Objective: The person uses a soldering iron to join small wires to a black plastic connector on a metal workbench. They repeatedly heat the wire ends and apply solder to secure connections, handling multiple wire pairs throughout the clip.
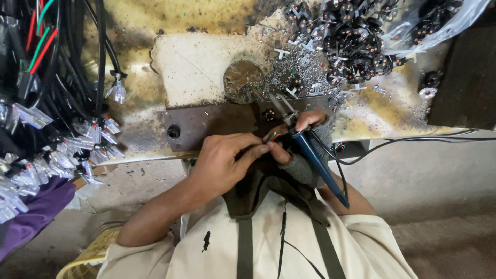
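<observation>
Blue-handled soldering iron sits in our right hand, which wears a grey fingerless glove and is closed around the handle near its front end. We see the metal tip pointing far and slightly left, ending just beside a small black round connector that rests on the dark metal plate. A black cord runs from the iron's near end out to the right.

Our left hand is curled almost shut, thumb and fingertips pinching a thin bundle of red and green wires. The wire ends lie between the two hands, close to the iron's tip and just near of the connector.

Far of the plate we note a stained, scorched worktop with a round hole and scattered solder flecks. At far right, a clear plastic bag spills a heap of similar black connectors. At left hangs a mass of black cable looms with clear plastic plugs.
</observation>
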